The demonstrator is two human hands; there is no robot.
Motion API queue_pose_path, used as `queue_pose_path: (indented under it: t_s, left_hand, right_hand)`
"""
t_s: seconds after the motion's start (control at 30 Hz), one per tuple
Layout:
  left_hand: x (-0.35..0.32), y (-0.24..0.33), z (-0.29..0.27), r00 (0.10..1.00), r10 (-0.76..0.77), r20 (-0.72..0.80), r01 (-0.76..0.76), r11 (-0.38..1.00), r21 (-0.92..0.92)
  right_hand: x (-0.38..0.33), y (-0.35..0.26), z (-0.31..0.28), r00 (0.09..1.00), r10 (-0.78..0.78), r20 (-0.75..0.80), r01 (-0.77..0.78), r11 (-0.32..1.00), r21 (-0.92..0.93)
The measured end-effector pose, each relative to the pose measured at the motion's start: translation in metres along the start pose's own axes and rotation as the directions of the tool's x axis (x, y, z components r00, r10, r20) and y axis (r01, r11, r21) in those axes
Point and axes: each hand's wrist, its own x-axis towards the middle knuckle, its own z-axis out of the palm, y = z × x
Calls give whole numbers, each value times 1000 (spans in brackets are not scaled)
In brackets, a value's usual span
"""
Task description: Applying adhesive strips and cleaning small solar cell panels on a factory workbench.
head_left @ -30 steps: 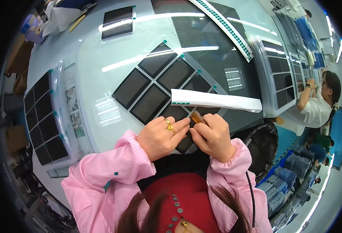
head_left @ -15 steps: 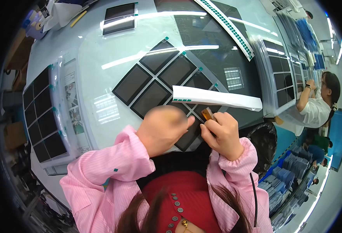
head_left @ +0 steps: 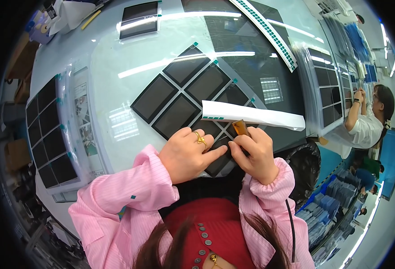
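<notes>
Left hand has gone from bunched and blurred half a second ago to palm-down, forefinger straight out. Right hand has shifted only slightly.

Main item: flat sheet of dark, glossy rectangular panels set in a pale grid. It lies corner-on at the near edge of the pale, shiny worktop, near corner close to that edge.

Left fingers: loosely spread, nothing seen pinched; forefinger tip on or just over a near-corner panel, can't tell contact. Right thumb and forefinger: closed on a small, flat, amber see-through piece, its free end pointing toward the worktop's far edge.

Curled white paper strip with green tabs at its left end lies across the sheet, running toward the worktop's right edge.

Handling, my read: sheet light, fairly stiff, slick, faces easily scratched; take it by the outer margins or corners. Amber piece light, firm; pinch the near end. Strip soft, creases easily; lift by the bare right end.
</notes>
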Motion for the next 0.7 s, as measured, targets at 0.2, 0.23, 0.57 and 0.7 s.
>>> queue_pose_path:
  t_s: [0.2,0.23,0.57,0.7]
  left_hand:
    - [-2,-1,0,1000,-2,-5,2,998,-66]
    - [-2,-1,1,999,-35,-11,34,996,-87]
    - [1,-1,3,994,-87,-65,82,993,-82]
    - [1,-1,3,995,-78,-55,74,994,-81]
  right_hand:
    - [4,0,1,997,73,1,-73,996,41]
    - [5,0,1,998,69,13,-70,997,30]
    - [10,-2,3,1000,-12,7,11,999,44]
    - [22,-16,6,975,180,-134,-154,971,182]
